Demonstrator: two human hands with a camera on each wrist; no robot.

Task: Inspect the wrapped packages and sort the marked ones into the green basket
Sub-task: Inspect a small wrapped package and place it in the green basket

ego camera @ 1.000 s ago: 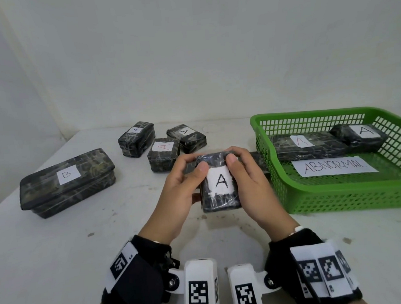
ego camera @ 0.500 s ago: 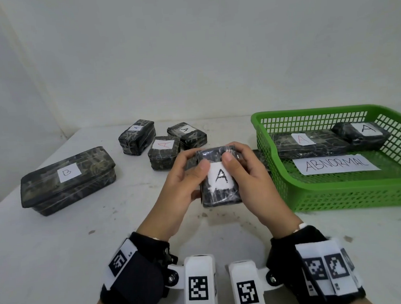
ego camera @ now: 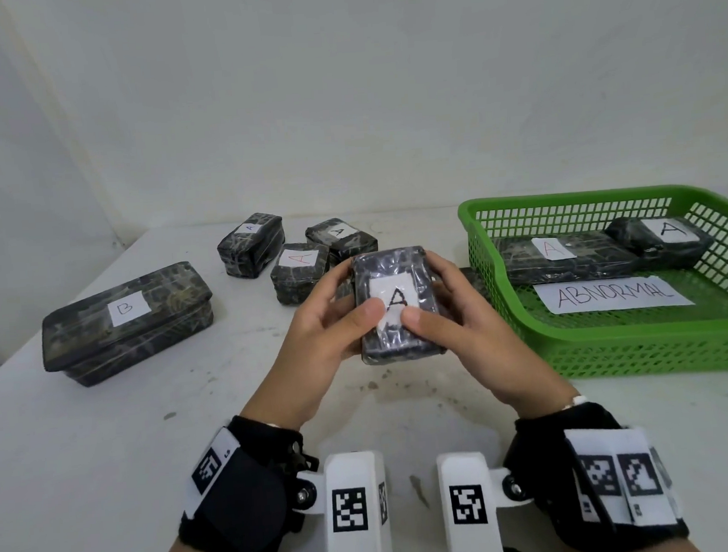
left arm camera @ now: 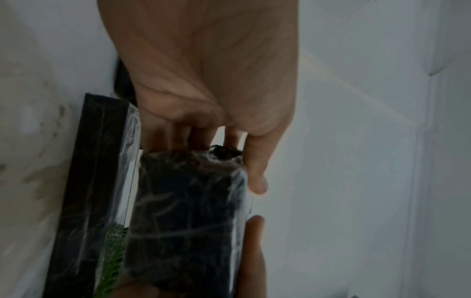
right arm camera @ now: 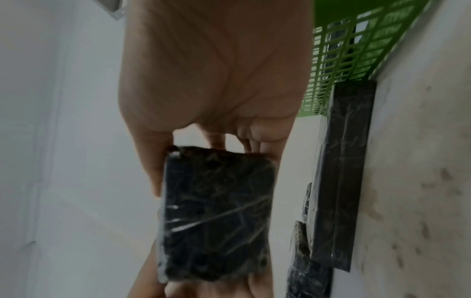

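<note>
Both hands hold one small dark plastic-wrapped package [ego camera: 392, 274] above the table's middle, its white label with a black A facing up. My left hand [ego camera: 335, 321] grips its left side and my right hand [ego camera: 451, 313] its right side, both thumbs on the label. The wrist views show the package [left arm camera: 186, 217] [right arm camera: 216, 211] from its ends, fingers behind and thumbs in front. The green basket [ego camera: 660, 341] stands at the right with two wrapped A packages [ego camera: 567, 257] [ego camera: 661, 237] and a sheet reading ABNORMAL [ego camera: 613, 295].
Three small A packages [ego camera: 250, 245] [ego camera: 299, 271] [ego camera: 342, 236] lie at the back centre. A long B package [ego camera: 128, 322] lies at the left. A flat dark wrapped package [right arm camera: 341, 181] lies on the table beside the basket's left wall, mostly hidden behind my hands in the head view.
The held package has tilted so its label faces me more squarely. Both thumbs have slid down from the top edge onto the label's lower half.
</note>
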